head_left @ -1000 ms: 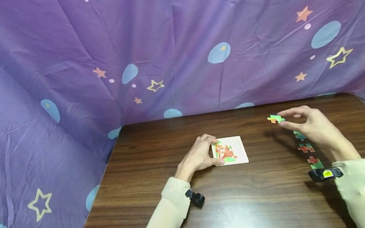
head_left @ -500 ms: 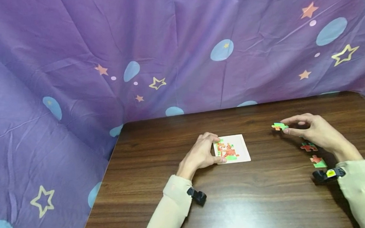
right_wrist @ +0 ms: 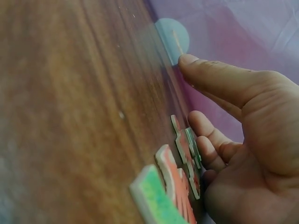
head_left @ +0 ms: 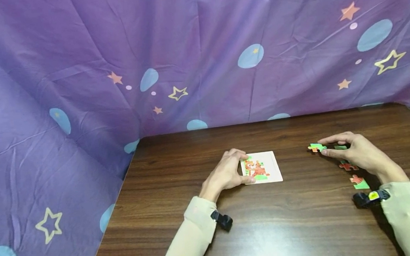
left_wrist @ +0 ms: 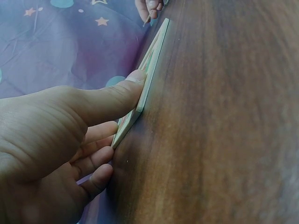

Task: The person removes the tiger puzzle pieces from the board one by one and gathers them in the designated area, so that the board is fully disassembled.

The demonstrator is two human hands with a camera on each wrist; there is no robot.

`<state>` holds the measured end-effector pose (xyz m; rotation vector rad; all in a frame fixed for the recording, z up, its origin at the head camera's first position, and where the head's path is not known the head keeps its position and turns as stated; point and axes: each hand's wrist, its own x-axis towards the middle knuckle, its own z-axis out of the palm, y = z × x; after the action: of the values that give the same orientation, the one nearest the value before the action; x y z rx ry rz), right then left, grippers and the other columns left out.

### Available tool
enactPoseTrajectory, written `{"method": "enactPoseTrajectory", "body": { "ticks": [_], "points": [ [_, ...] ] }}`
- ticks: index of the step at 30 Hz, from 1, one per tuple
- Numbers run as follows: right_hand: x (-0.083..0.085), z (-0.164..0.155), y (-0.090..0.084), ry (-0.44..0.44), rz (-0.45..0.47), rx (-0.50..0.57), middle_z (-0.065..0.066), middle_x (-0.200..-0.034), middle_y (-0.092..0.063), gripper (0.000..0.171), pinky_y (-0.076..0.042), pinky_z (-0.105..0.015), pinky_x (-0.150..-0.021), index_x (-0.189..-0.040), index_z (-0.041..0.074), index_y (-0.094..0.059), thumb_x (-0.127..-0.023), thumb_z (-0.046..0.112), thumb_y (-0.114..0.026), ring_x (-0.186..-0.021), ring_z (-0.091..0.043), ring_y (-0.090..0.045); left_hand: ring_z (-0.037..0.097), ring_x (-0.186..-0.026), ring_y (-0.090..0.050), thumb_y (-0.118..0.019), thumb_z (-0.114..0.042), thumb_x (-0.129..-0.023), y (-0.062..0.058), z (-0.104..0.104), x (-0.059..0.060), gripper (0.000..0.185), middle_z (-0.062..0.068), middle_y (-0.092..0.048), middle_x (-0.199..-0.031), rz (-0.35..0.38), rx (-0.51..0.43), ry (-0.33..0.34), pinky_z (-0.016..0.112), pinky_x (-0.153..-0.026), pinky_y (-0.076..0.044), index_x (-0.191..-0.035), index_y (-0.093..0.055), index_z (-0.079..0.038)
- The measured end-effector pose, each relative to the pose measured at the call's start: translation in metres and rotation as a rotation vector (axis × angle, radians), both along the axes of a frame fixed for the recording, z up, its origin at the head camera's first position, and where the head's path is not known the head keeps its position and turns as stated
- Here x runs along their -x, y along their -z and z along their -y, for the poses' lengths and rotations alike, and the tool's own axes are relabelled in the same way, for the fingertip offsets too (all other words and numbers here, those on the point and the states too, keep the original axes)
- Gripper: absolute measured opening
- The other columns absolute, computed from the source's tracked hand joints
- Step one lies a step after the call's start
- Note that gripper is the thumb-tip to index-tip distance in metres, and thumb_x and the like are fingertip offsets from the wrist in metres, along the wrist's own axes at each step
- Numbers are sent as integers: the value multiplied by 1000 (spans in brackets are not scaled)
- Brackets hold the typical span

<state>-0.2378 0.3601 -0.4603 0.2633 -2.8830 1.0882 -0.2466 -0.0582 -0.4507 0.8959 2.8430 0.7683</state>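
My left hand point(head_left: 223, 173) grips the left side of a square white puzzle board point(head_left: 272, 167). Its thumb lies over the near edge and its fingers reach the far edge; in the left wrist view the thumb presses on the board's rim point(left_wrist: 150, 86). Joined red and green pieces point(head_left: 257, 170) fill the board's left part. To the right, my right hand point(head_left: 362, 152) pinches a green and orange puzzle piece point(head_left: 317, 148) low over the table, between thumb and forefinger. The right wrist view hides that piece behind the thumb.
Loose puzzle pieces lie in a column under and beside the right hand: a red and green corner piece point(head_left: 358, 181), a red piece point(head_left: 348, 166) and a green one point(head_left: 340, 148), partly covered. The wooden table point(head_left: 178, 153) ends at a purple star-patterned curtain point(head_left: 216, 83).
My right hand has come down and slightly toward me with the puzzle piece, nearer the tabletop. My left hand stays on the board. The whole head view has shifted a little.
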Motion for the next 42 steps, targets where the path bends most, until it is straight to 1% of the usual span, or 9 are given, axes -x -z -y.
{"method": "enactPoseTrajectory", "body": {
  "ticks": [4, 8, 12, 15, 22, 29, 34, 36, 42],
  "points": [
    [0, 0, 2, -5, -3, -13, -15, -135, -63, 44, -37, -39, -94, -129, 19, -73, -91, 40, -80, -122, -25, -44, 19, -139, -46, -93, -39, -77, 1, 0, -1, 79, 3, -57, -146, -7, 9, 0, 24, -120, -33, -142, -60, -8],
    [0, -1, 3, -13, 3, -13, -17, -136, -60, 44, -35, -54, -99, -128, 17, -74, -91, 40, -80, -126, -31, -42, 20, -140, -45, -92, -39, -78, 0, 0, 0, 79, 3, -56, -147, -12, 18, 2, 25, -121, -33, -143, -60, -8],
    [0, -1, 4, -13, 17, -11, -19, -137, -58, 47, -34, -61, -101, -129, 15, -73, -91, 40, -81, -130, -37, -39, 20, -139, -46, -93, -38, -77, 0, 0, 0, 79, 3, -56, -146, -13, 18, 3, 24, -120, -33, -142, -60, -8],
    [0, 0, 5, -7, 23, -16, -18, -137, -59, 48, -34, -59, -100, -130, 15, -73, -91, 41, -81, -130, -36, -39, 19, -138, -46, -93, -37, -77, -1, 0, 0, 78, 3, -57, -145, -13, 11, 2, 23, -120, -34, -141, -61, -8],
    [0, 2, 4, 10, 17, -27, -19, -136, -58, 47, -34, -49, -96, -128, 16, -74, -90, 42, -81, -125, -31, -40, 19, -139, -45, -93, -38, -77, 0, 0, 0, 78, 2, -56, -148, -11, 12, -5, 23, -120, -33, -141, -61, -8],
    [-1, 3, 3, 12, 22, -30, -20, -137, -57, 48, -34, -51, -97, -128, 16, -74, -90, 43, -81, -125, -31, -40, 21, -139, -45, -93, -38, -77, 0, 0, 0, 77, 3, -55, -148, -10, 6, -4, 26, -120, -34, -141, -61, -8],
    [0, 3, 3, 12, 21, -33, -20, -137, -56, 48, -33, -46, -96, -129, 15, -74, -90, 43, -81, -125, -31, -40, 19, -139, -45, -93, -38, -78, 0, 0, 1, 77, 2, -55, -147, -7, 15, -6, 24, -120, -34, -141, -61, -9],
    [0, 3, 3, 9, 27, -31, -20, -137, -55, 49, -33, -47, -96, -129, 14, -74, -90, 43, -81, -127, -33, -39, 19, -139, -45, -93, -38, -78, 0, -1, 1, 77, 2, -55, -147, -5, 18, -7, 24, -120, -34, -141, -61, -9],
    [0, 3, 3, -9, 43, -20, -25, -141, -53, 51, -33, -63, -101, -131, 12, -72, -90, 42, -81, -134, -43, -36, 19, -139, -45, -93, -38, -78, 0, -1, 0, 76, 1, -56, -147, -5, 19, -10, 23, -119, -34, -141, -62, -9]
  ]
}}
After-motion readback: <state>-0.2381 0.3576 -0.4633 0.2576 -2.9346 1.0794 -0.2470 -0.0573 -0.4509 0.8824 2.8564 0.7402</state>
